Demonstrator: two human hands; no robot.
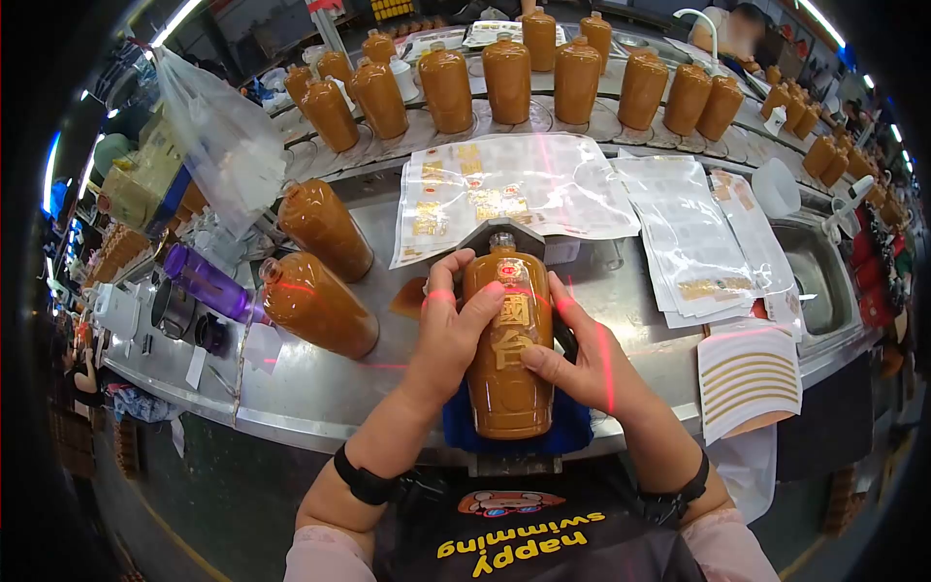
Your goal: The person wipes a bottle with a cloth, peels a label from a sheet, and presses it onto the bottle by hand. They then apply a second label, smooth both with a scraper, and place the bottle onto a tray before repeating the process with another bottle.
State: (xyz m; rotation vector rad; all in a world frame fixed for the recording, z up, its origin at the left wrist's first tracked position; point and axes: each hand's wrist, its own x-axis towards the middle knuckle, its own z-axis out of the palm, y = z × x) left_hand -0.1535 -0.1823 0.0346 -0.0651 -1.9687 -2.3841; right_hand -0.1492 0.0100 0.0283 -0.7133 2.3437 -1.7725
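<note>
Between my two hands lies a glossy brown bottle [511, 398] with gold characters and a small red mark on its front. Its neck points away from me into a dark angular holder [529, 238], and a blue cloth [572, 432] shows under its base. My left hand [454, 315] wraps the bottle's left side, the thumb pressed beside the upper character. On the right side, my right hand [582, 354] grips it with the thumb on the lower character. Red laser lines cross the bottle and both hands.
Two brown bottles [318, 306] stand at the left. Sheets with gold decals [572, 184] lie behind the holder, with more sheets [684, 233] to the right. A card of gold strips [749, 378] sits near a sink [824, 281]. Several bottles [509, 82] line the conveyor [407, 145] behind.
</note>
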